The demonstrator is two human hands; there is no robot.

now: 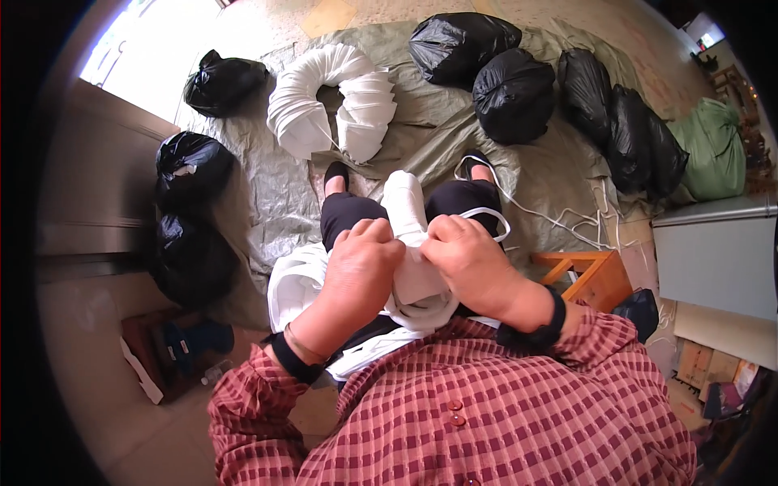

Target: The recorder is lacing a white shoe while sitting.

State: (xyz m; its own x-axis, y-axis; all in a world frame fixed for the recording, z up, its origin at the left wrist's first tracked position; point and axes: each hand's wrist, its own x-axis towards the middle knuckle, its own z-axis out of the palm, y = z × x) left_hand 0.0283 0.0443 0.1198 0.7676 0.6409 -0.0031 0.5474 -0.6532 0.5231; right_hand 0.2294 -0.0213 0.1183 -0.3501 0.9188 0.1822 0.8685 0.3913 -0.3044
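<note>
Over my lap, my left hand (361,266) and my right hand (474,263) face each other, fingers curled closed on a white fabric-like piece (418,277). The fingertips hide exactly how it is pinched. A white rounded stack (403,201) juts forward between my knees, just beyond the hands. More white curved pieces (293,285) lie on my lap beside my left wrist. A loop of white cord (504,223) passes by my right knee and runs off to the right. On the floor ahead, many similar white pieces form a ring-shaped stack (365,85).
A grey-green tarp (442,134) covers the floor. Black plastic bags (515,95) stand along its far and right sides, and more black bags (193,259) at the left. A green sack (711,150), a grey cabinet (717,259) and a wooden stool (596,277) are on the right.
</note>
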